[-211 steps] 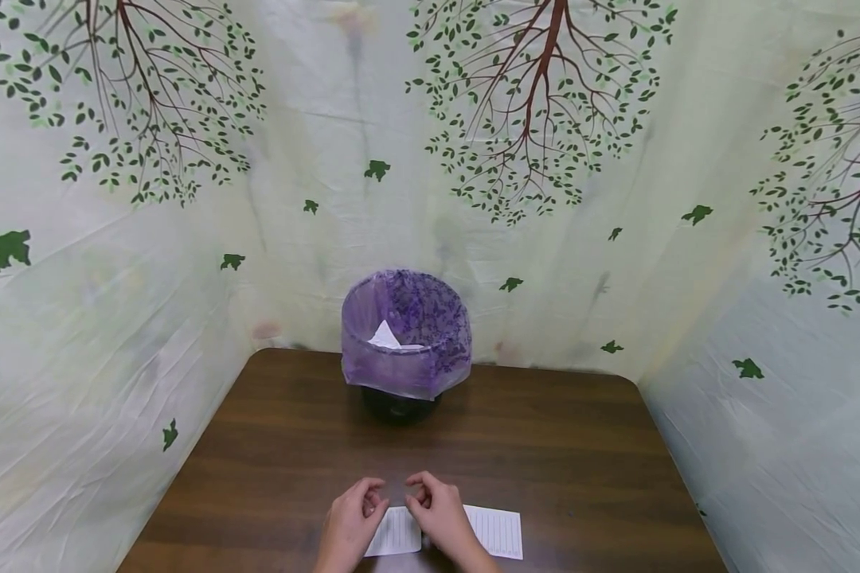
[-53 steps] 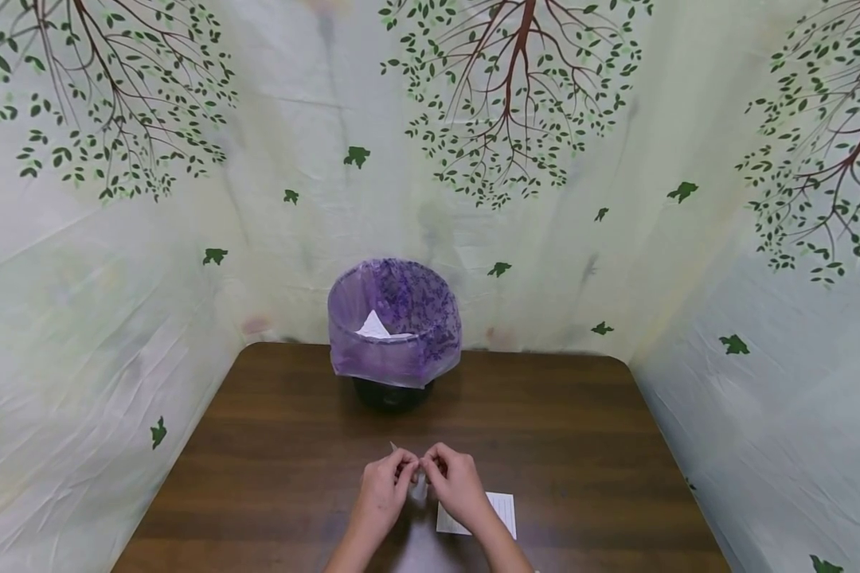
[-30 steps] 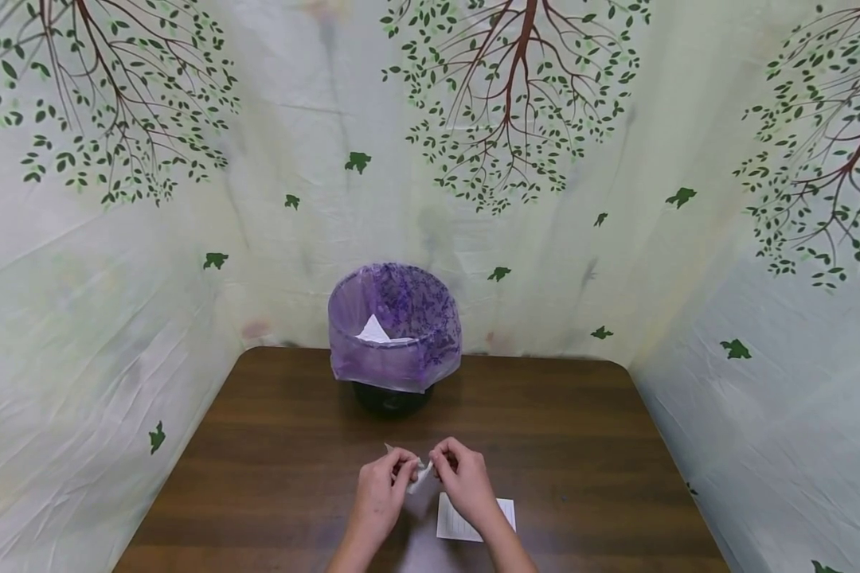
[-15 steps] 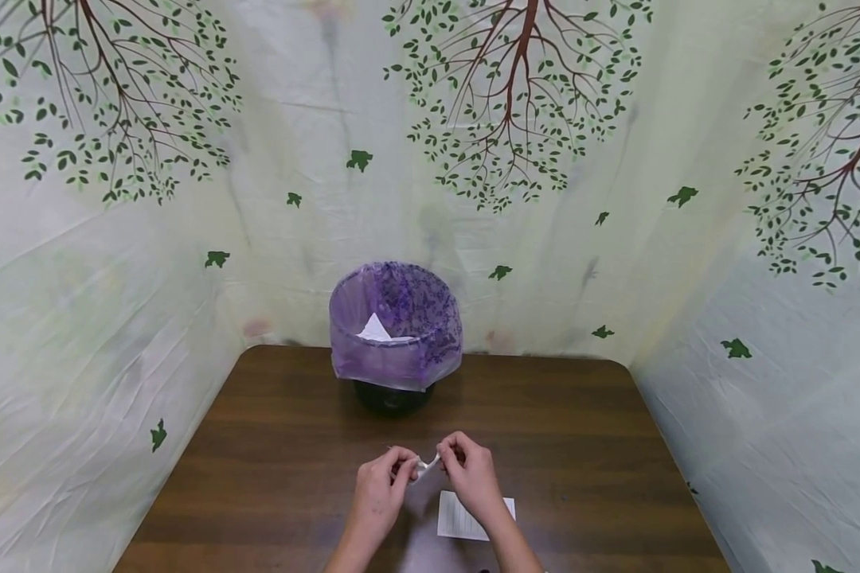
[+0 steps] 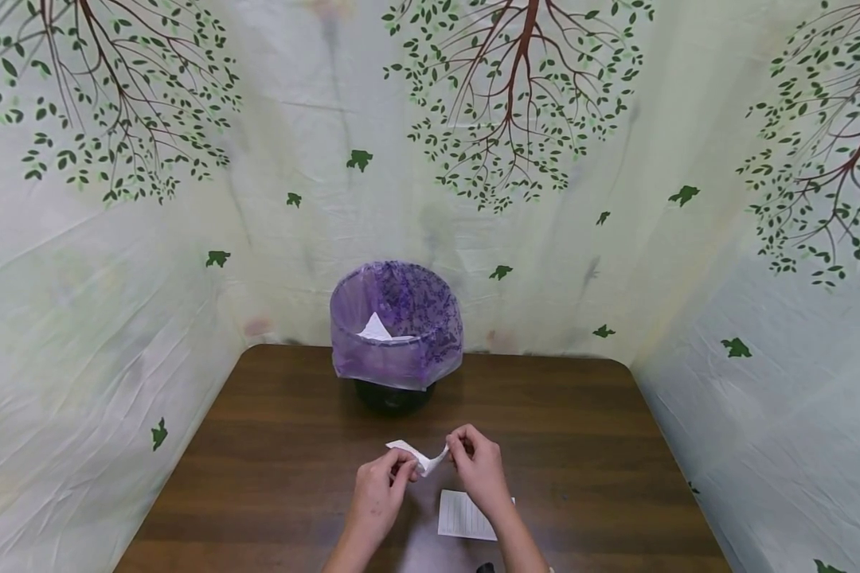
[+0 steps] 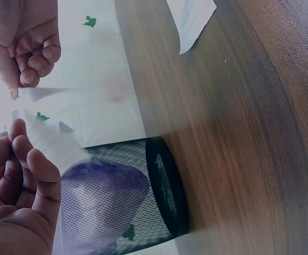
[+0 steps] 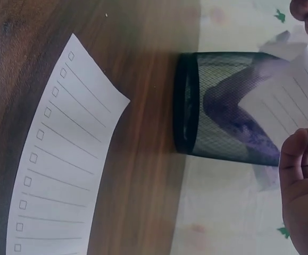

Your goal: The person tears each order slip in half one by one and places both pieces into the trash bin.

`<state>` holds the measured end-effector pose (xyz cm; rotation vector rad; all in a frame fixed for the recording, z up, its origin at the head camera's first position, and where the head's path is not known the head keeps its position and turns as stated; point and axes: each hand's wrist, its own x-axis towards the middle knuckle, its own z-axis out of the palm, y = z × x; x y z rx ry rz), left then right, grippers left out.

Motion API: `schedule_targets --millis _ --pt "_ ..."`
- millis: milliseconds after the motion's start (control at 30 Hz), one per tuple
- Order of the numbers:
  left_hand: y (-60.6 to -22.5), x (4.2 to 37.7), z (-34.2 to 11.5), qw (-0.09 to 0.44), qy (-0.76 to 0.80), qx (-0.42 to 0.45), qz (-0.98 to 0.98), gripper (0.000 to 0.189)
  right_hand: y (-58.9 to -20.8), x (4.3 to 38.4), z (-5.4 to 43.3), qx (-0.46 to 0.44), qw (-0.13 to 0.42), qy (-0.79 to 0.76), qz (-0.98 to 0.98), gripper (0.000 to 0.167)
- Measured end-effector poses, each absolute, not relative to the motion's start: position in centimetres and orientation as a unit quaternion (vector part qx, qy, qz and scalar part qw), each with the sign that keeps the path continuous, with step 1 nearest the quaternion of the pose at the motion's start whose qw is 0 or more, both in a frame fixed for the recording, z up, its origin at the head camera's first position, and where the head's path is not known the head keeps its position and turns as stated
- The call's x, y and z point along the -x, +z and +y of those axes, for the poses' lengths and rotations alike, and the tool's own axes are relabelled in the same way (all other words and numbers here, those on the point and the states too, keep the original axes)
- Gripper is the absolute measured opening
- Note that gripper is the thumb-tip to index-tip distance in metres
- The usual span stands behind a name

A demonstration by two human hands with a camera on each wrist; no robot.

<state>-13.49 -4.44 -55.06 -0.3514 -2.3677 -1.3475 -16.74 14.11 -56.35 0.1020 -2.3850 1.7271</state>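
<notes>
Between my hands hangs a thin white paper slip (image 5: 428, 464), bent into a V, with ruled lines visible on it in the right wrist view. My left hand (image 5: 383, 489) pinches one side of it between thumb and fingers. The other end is pinched by my right hand (image 5: 478, 469), slightly higher and to the right. Whether the slip is torn partway or only folded, I cannot tell. Under my right forearm, a second slip (image 5: 462, 516) lies flat on the table; the right wrist view shows its ruled lines and a row of small checkboxes.
A black mesh wastebasket (image 7: 233, 106) with a purple liner (image 5: 394, 358) over its rim stands at the table's back, white paper (image 5: 376, 328) inside. Leaf-and-tree printed cloth (image 5: 430, 215) surrounds the brown table (image 5: 559, 446). A small dark object (image 5: 485, 568) shows at the bottom edge.
Both slips lay on the table at first; the left one has been lifted and pinched in both hands. Lately my right hand has moved right and slightly away, spreading the slip wider.
</notes>
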Motion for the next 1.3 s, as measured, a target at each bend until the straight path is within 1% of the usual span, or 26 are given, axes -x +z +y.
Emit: schedule_targets --millis 167,567,867,1167,1300 --pt "-55.2 13.4 -4.5 0.206 -0.472 0.128 -0.848 0.015 -56.0 17.1 14.7 -0.011 0.109 0.591 -0.799 0.014" --pt "-55.3 13.3 -4.7 0.166 -0.472 0.097 -0.86 0.015 -55.8 17.1 15.5 0.009 0.107 0.605 -0.789 0.014" --pt "-55.9 13.2 -5.0 0.167 -0.479 0.092 -0.857 0.014 -55.9 17.2 16.2 0.02 0.127 0.606 -0.785 0.013" --pt "-56.0 13.2 -5.5 0.162 -0.484 0.078 -0.856 0.012 -55.6 17.3 17.2 0.036 0.132 0.605 -0.785 0.013" --pt "-55.8 13.2 -5.6 0.164 -0.487 0.072 -0.855 0.012 -55.5 17.2 17.3 0.041 0.126 0.613 -0.779 0.012"
